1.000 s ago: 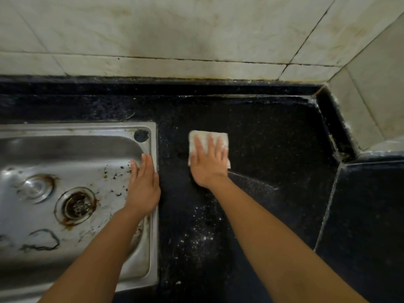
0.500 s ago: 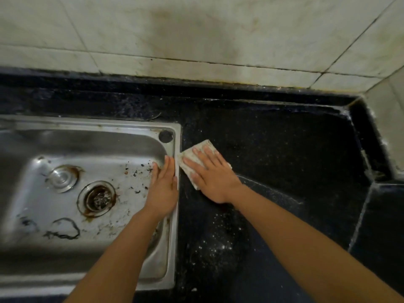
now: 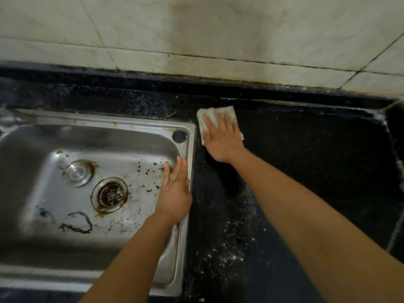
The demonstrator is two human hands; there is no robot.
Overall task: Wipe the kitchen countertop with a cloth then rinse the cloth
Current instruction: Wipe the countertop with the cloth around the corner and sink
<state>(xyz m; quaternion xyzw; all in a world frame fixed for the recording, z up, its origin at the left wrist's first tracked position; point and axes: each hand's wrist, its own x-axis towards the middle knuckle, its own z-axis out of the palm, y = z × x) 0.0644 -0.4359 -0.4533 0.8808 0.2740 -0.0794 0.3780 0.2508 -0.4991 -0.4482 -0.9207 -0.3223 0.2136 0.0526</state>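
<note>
White cloth [image 3: 218,123] lies flat under the right hand's [image 3: 220,138] spread fingers, upper centre, beside the sink [image 3: 190,149] the open left hand [image 3: 175,193] braces.

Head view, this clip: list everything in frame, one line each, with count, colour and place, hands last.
cloth: one, white, flat on the counter just right of the sink's far right corner
sink: one, steel, left half of frame, set into the counter
drain: one, rust-ringed, in the basin floor
plug: one, steel, left of and beyond the drain
debris: many dark bits, basin floor near the left hand
counter: one, black, speckled white near the front
wall: pale stained tiles behind
left hand: open, flat along the sink's right rim
right hand: fingers spread, pressing the cloth
</note>
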